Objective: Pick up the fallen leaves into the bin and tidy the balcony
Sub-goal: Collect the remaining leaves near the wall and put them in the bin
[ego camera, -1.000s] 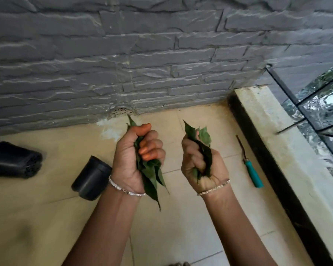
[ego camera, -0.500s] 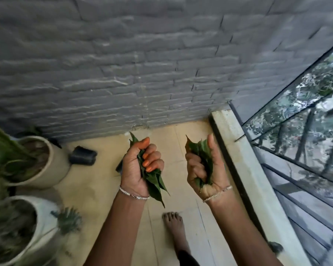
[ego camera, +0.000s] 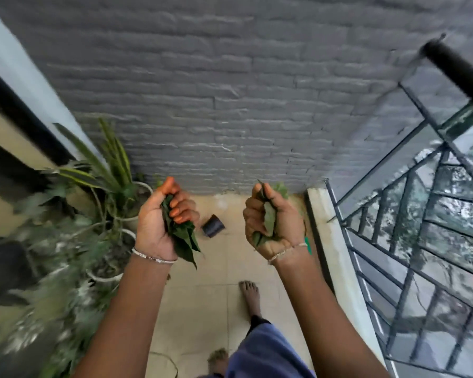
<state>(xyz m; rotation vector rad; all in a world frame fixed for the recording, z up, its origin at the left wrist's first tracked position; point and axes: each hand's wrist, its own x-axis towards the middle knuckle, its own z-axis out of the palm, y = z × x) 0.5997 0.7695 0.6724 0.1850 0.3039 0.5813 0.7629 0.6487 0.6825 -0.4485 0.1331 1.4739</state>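
My left hand [ego camera: 159, 222] grips a bunch of green leaves [ego camera: 185, 238], whose tips hang out below the fist. A second bunch of green leaves [ego camera: 268, 219] is clutched in my right hand [ego camera: 273, 225], with a few tips sticking up above the fingers. Both fists are raised at about chest height over the tiled balcony floor [ego camera: 224, 268], palms turned toward me. No bin is in view.
Potted plants [ego camera: 112, 186] crowd the left side of the floor. A black pot [ego camera: 213, 225] lies tipped over near the grey brick wall [ego camera: 230, 105]. A teal-handled tool [ego camera: 308, 245] peeks from behind my right wrist. A raised ledge [ego camera: 328, 241] and metal railing [ego camera: 421, 214] run along the right.
The view has risen and pulled back from the floor, so the plants, railing and my feet have come into sight. Both hands still hold their leaves and have moved further apart.
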